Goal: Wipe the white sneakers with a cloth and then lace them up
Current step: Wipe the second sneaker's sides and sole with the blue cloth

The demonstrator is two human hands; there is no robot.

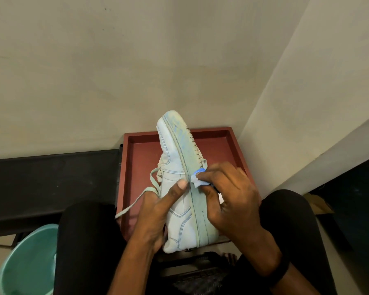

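Above the tray (pixel 218 145), the sneaker (pixel 180 222) is held on its side between both hands, over the lap. Its long axis runs away from the body, toe far and heel near, with the sole turned to the right and the upper to the left. The left hand (pixel 156 211) is wrapped round the upper from the left. Its thumb (pixel 180 185) is laid flat on the side panel, and its other fingers are hidden behind the shoe.

The right hand (pixel 232 196) is the nearer to the work. The cloth (pixel 197 182) is pinched in its fingers (pixel 217 173) and pressed against the sole edge at about mid-length, just right of the stitched seam. The sole toward the toe lies directly ahead of the cloth; the sole toward the heel lies beside the right palm. A stroke along the long axis is judged to be the coming move, braced by the left hand.

One lace (pixel 136 201) hangs loose at the left, across the tray rim; how far it is threaded cannot be told. The far side of the upper is hidden. No second sneaker is seen. Part of the cloth is covered by the right hand. A bucket (pixel 26 258) at the lower left is cut off by the frame edge.
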